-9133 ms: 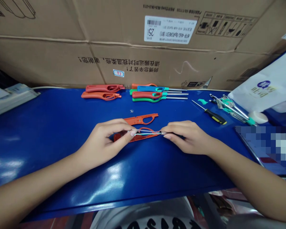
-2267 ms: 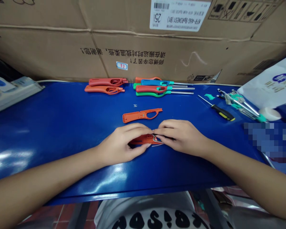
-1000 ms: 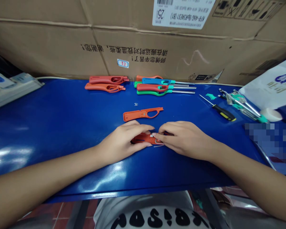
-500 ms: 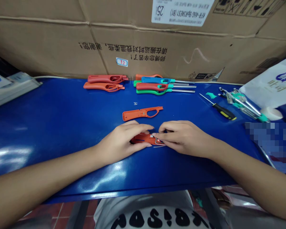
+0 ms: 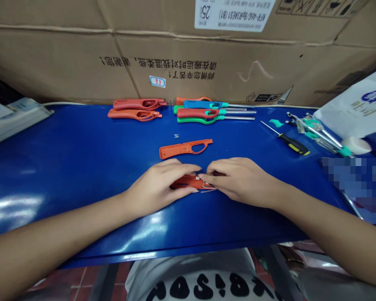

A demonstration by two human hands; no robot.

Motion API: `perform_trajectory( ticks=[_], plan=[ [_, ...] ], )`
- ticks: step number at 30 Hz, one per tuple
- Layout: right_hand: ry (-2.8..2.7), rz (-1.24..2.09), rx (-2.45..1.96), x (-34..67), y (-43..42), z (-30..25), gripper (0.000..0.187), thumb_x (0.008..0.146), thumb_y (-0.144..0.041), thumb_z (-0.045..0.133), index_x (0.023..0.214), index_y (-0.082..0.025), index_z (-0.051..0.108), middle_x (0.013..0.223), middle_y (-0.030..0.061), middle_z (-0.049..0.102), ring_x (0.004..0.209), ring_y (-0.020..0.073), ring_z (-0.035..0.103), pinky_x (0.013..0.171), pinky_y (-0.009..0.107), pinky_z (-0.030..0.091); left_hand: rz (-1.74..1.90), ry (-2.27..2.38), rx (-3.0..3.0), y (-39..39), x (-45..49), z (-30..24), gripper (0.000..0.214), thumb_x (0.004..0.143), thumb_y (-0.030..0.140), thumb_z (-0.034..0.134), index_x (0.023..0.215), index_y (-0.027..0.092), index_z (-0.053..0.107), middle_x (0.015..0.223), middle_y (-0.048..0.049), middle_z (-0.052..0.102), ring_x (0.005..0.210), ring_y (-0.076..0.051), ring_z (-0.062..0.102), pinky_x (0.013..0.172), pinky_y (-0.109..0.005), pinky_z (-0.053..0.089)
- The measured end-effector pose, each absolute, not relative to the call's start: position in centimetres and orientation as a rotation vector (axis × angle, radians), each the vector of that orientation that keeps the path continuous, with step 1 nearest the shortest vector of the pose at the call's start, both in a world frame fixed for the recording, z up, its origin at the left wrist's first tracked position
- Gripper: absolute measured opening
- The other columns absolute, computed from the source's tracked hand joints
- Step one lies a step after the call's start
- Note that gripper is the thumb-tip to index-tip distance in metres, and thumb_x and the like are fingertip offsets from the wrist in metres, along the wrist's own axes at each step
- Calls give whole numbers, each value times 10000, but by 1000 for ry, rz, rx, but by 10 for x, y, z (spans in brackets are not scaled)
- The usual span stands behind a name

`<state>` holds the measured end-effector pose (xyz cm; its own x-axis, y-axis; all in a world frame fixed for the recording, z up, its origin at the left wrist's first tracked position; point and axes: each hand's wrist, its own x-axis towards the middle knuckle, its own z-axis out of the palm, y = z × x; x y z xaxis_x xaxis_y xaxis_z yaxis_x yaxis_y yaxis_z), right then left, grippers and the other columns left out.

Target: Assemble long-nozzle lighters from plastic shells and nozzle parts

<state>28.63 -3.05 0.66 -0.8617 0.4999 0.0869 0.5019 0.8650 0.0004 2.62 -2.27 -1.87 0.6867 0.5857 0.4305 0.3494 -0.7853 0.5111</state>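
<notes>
An orange lighter shell half [image 5: 188,182] lies between my hands near the front of the table, its hollow side up, with a white part and thin wires inside. My left hand [image 5: 158,182] grips its left end between thumb and fingers. At the right end, my right hand [image 5: 238,180] has its fingers closed on the shell and the wires; the fingertips partly cover that end. A matching orange shell half [image 5: 184,149] with a loop-shaped opening lies just beyond my hands. Small white pieces [image 5: 176,135] rest behind it.
Assembled lighters [image 5: 203,113] and handle shells [image 5: 134,114] lie along the cardboard box [image 5: 81,67]. On the right are a black-yellow screwdriver [image 5: 294,144], several metal lighter tubes [image 5: 327,136] and a white bag [image 5: 357,104]. The blue table's [image 5: 90,238] front edge runs before my body.
The view has shifted slightly. My right fingers have moved a little over the right end of the shell; my left hand keeps its grip.
</notes>
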Motion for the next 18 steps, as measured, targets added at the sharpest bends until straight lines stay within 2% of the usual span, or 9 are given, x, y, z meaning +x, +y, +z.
perform_trajectory(
  ticks=[5, 11, 18],
  plan=[
    [-2992, -97, -785, 284, -32, 10, 274, 1043, -173, 439, 1154, -158, 690, 1011, 82, 694, 824, 184, 612, 659, 317, 394, 790, 570, 2655, -21, 24, -16, 334, 977, 252, 641, 1304, 186, 615, 1111, -94, 753, 995, -201, 716, 876, -326, 603],
    [-2841, 21, -805, 293, -26, 9, 304, 1057, -258, 453, 1235, -189, 690, 1057, 66, 720, 823, 161, 655, 700, 307, 448, 798, 443, 2802, -18, 20, -13, 343, 978, 182, 615, 1320, 181, 614, 1115, -82, 772, 1032, -205, 722, 894, -329, 622],
    [-2730, 85, -952, 304, -21, 17, 223, 1019, -289, 525, 978, -205, 728, 980, 29, 712, 751, 137, 635, 665, 289, 419, 765, 400, 2833, -17, 18, -15, 364, 979, 169, 618, 1342, 161, 602, 1138, -84, 771, 1074, -216, 712, 905, -332, 629]
  ],
)
